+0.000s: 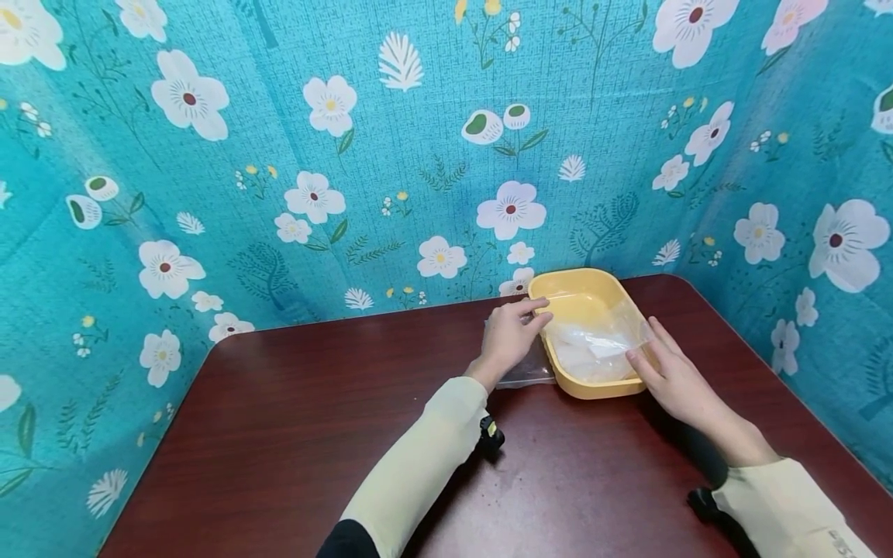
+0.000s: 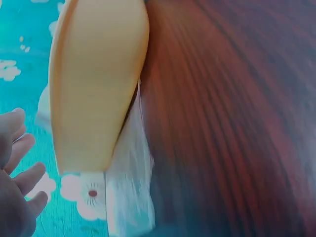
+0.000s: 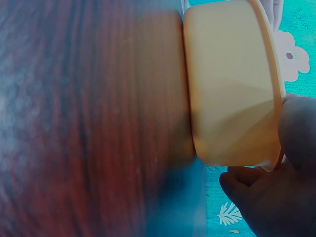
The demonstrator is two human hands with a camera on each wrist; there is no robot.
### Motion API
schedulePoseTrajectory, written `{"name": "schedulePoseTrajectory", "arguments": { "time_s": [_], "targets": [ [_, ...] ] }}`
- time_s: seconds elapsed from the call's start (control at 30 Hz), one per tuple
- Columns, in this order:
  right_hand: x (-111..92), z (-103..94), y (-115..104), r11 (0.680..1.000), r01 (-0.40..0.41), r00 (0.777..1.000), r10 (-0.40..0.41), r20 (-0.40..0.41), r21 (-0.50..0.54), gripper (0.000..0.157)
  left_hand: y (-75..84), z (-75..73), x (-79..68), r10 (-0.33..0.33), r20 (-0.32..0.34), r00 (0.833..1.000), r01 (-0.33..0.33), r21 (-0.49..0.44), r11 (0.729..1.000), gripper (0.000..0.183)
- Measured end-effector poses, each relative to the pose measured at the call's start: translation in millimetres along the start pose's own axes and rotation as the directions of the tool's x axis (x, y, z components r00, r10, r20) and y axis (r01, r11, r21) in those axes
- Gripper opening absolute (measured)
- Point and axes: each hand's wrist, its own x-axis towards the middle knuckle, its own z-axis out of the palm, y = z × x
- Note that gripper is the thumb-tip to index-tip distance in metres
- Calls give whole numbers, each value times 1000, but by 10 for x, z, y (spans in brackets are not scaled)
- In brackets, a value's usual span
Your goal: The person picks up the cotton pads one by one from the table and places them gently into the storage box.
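Note:
A yellow plastic basin (image 1: 582, 291), rectangular with rounded corners, sits at the table's far right. Crumpled clear plastic bags (image 1: 593, 353) lie in its near half, one reaching up to the right rim. My right hand (image 1: 673, 376) holds the basin's right side, thumb over the rim and fingers outside, partly hidden; the right wrist view shows it at the basin wall (image 3: 234, 89). Above the left rim is my left hand (image 1: 512, 333), fingers loosely bent and apart, holding nothing visible. Another clear bag (image 1: 526, 372) lies flat under that hand, against the basin's left side.
The dark red-brown wooden table (image 1: 314, 418) stretches left and toward me. A blue flowered cloth (image 1: 391, 155) hangs behind the table and along its right and left sides, close to the basin at the back.

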Motion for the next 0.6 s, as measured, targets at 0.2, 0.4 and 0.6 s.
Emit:
{"name": "schedulePoseTrajectory", "arguments": {
  "time_s": [0.2, 0.4, 0.6],
  "targets": [
    [3, -14, -21, 1000, -5, 1000, 5, 9, 5, 73, -199, -150, -26, -48, -41, 998, 49, 17, 999, 32],
    [10, -4, -25, 1000, -3, 1000, 3, 12, 2, 73, -435, -339, -73, -68, -64, 996, 70, 40, 997, 31],
    [-1, -5, -13, 1000, -12, 1000, 12, 13, -4, 74, -649, -530, -145, -96, -79, 992, 100, 53, 994, 30]
  ]
}}
